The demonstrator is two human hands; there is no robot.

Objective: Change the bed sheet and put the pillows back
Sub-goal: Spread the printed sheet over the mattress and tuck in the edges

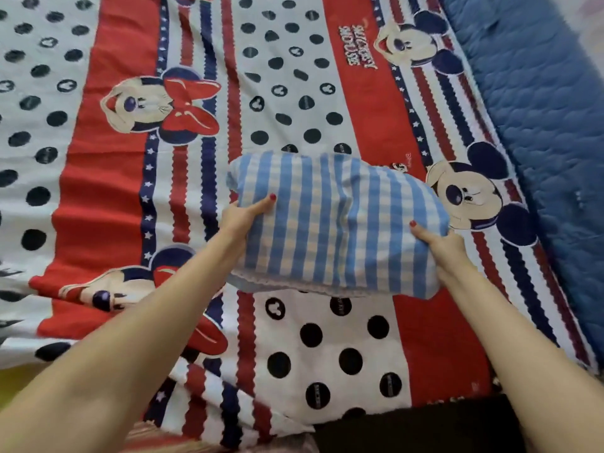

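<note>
Now both arms outstretched, left hand (243, 214) and right hand (439, 245) fingers clamped on pillow (336, 223) ends.

One pillow (336, 223), checked blue and white, is in view, and two hands: the left hand (242, 217) and the right hand (441, 246). One bed sheet (294, 93) covers the bed, printed with four cartoon mouse heads, two bowed and two plain. One blue quilted mattress edge (539, 109) shows alongside.
</note>
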